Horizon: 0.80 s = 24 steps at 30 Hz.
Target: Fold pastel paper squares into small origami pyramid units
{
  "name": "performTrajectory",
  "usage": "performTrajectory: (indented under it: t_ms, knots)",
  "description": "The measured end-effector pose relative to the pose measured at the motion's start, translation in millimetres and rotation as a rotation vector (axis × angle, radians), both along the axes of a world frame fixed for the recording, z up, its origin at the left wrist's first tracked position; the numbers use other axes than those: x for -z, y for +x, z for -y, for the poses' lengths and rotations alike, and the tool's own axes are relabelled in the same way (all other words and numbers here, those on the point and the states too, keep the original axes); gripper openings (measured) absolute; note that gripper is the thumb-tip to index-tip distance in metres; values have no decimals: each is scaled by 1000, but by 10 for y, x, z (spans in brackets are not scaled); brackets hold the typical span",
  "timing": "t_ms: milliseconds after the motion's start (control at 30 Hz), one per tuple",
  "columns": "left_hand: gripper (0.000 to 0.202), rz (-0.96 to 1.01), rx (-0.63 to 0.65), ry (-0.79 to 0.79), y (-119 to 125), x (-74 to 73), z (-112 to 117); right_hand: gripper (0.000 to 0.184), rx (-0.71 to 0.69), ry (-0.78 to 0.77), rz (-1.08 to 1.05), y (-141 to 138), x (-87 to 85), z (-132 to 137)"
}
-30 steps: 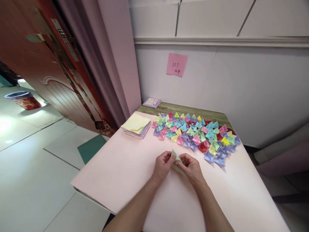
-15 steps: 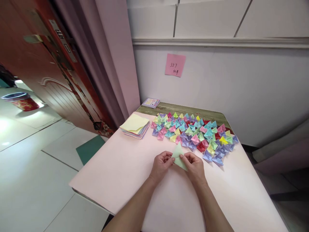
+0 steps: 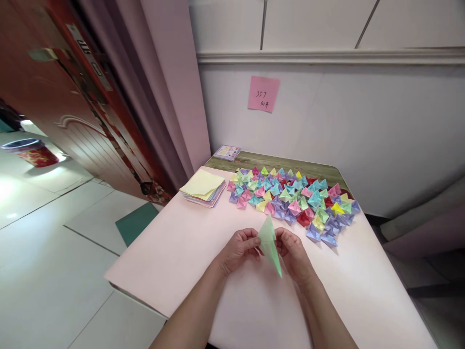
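Observation:
A folded piece of pale green paper (image 3: 269, 240) is held just above the table, with a pointed top and a long point hanging towards me. My left hand (image 3: 242, 248) pinches its left edge between thumb and fingers. On the right side, my right hand (image 3: 291, 249) grips the other edge, its fingers curled and partly behind the paper. Beyond my hands, many small folded paper boats (image 3: 294, 207) in several colours stand close together. A stack of square paper sheets (image 3: 203, 186), pale yellow on top, lies to the left of them.
A pink cover (image 3: 170, 261) lies over the wooden table (image 3: 308, 168). At the far left corner sits a small pile of printed packets (image 3: 227, 152). A pink note (image 3: 263, 94) sticks to the wall. Left of the table are a door (image 3: 61, 97) and a bin (image 3: 31, 151).
The green paper has turned from a flatter diamond to a steeper angle, its lower point now hanging down. My right hand has shifted its grip along the right edge.

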<state>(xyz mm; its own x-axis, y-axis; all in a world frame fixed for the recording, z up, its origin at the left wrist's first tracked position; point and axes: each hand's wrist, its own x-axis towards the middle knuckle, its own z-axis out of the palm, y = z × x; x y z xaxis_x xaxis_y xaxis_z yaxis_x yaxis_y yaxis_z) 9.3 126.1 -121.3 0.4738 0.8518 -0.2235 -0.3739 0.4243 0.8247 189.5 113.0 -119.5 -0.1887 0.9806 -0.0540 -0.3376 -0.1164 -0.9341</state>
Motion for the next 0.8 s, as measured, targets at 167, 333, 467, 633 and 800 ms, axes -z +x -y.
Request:
performTrajectory:
  t_ms: [167, 333, 467, 633, 800]
  knots:
    - [24, 40, -8, 33, 27, -6, 8, 42, -58, -1, 10, 3, 5, 12]
    - [25, 45, 5, 25, 23, -19, 9, 40, -58, -3, 48, 7, 6, 9]
    - [25, 59, 23, 16, 18, -28, 11, 39, -54, -15, 44, 14, -8, 6]
    - [25, 56, 16, 17, 17, -12, 12, 35, -53, -18, 7, 22, 4, -2]
    - [25, 62, -2, 4, 19, -16, 12, 36, -31, -32, 64, 23, 18, -13]
